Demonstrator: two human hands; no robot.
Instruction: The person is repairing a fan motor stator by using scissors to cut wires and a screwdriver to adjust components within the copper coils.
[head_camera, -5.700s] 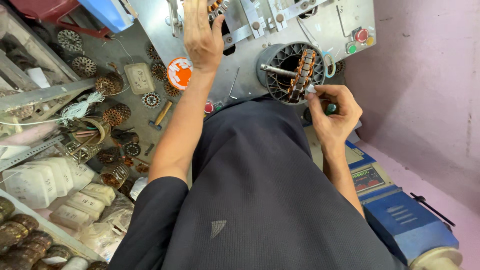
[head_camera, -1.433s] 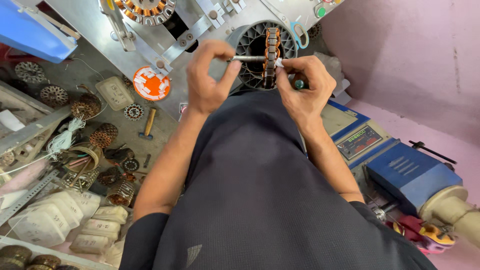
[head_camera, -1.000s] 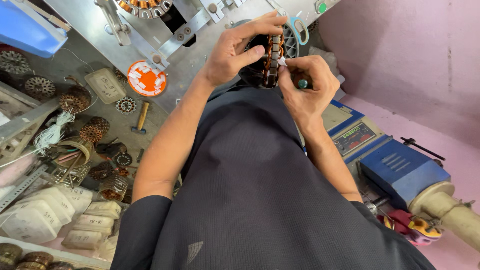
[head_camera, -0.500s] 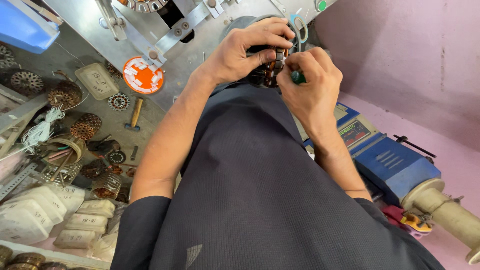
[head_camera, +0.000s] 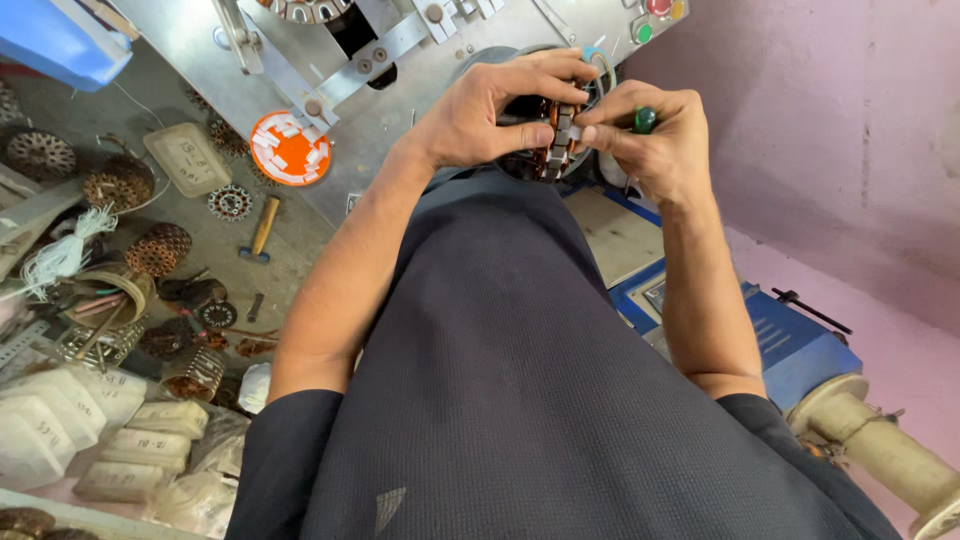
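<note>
At the front of a grey metal machine (head_camera: 400, 110), a person in a dark shirt (head_camera: 500, 380) works with both hands raised to a round stator (head_camera: 552, 150) mounted in the machine's opening. Left hand (head_camera: 490, 115) curls over the stator from the left, fingers (head_camera: 545, 70) wrapped across its top edge and thumb pressed near the copper windings, gripping it. Right hand (head_camera: 650, 140) meets it from the other side, fist closed around a tool with a green handle (head_camera: 645, 120), fingertips pinching at the stator's slotted face just beside the left thumb. What the tool's tip touches is hidden between the two hands.

Red, yellow and green buttons (head_camera: 655, 12) sit on the machine panel above the right hand. An orange round disc (head_camera: 290, 148) with white strips lies on the panel to the left. Below it, on the grey bench (head_camera: 200, 230), lie a small hammer (head_camera: 260, 230), a flat tray (head_camera: 188, 160), several wound stators (head_camera: 160, 248) and a bundle of white cord (head_camera: 60, 255). White packed bags (head_camera: 90, 440) are heaped at lower left. A blue box (head_camera: 60, 40) occupies the top left corner. On the right, near a pink wall (head_camera: 820, 150), stands a blue unit (head_camera: 790, 340) with a cream spool (head_camera: 880, 450) beside it.
</note>
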